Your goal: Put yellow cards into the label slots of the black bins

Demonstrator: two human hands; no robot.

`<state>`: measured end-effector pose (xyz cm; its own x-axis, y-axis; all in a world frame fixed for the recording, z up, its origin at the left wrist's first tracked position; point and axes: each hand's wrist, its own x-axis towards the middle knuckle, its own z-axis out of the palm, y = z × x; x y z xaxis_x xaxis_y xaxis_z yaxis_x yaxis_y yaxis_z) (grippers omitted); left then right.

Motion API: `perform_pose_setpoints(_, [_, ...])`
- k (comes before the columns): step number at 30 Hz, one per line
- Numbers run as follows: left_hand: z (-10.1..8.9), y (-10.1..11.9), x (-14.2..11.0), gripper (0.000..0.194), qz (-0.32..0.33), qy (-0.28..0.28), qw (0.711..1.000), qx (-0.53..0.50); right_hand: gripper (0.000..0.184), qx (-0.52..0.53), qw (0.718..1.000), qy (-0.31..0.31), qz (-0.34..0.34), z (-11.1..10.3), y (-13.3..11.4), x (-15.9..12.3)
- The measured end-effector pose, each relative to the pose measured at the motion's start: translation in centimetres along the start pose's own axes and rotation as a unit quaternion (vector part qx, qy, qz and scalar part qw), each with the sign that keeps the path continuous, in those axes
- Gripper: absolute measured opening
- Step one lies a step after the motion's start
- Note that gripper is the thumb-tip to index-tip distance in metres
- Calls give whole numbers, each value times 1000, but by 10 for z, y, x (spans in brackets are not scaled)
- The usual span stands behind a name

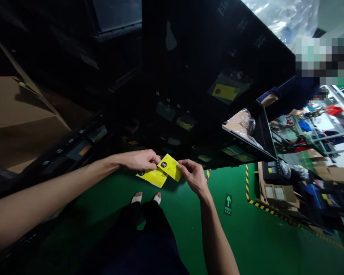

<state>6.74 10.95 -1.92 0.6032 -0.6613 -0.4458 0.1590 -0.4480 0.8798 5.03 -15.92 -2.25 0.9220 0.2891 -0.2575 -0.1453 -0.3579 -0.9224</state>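
My left hand (141,159) has its fingers closed around the edge of a yellow label sheet (153,178), which hangs below it. A smaller yellow label (171,167) with a round black mark lies across the front of that sheet. Its right edge is pinched between the thumb and fingers of my right hand (192,173), while its left corner touches my left fingertips. Both labels are held in the air in front of black bins (186,141). Fine print on them is too small to read.
Stacked black bins fill the space ahead, one carrying a yellow label in a clear pouch (225,91). An open cardboard box (23,114) is at left. A person (289,93) stands at right beside an open bin (268,130). Striped tape (258,206) marks the green floor (218,236).
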Motion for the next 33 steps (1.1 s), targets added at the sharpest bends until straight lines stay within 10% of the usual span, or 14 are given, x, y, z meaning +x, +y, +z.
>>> perform_pose_setpoints(20, [-25, -9, 33, 19, 3, -17, 1000, -7, 38, -20, 1000, -14, 6, -12, 8, 39])
perform_pose_setpoints(33, [-38, -62, 78, 30, -36, 2, 999, -38, 35, -1, 998, -36, 53, -8, 53, 88])
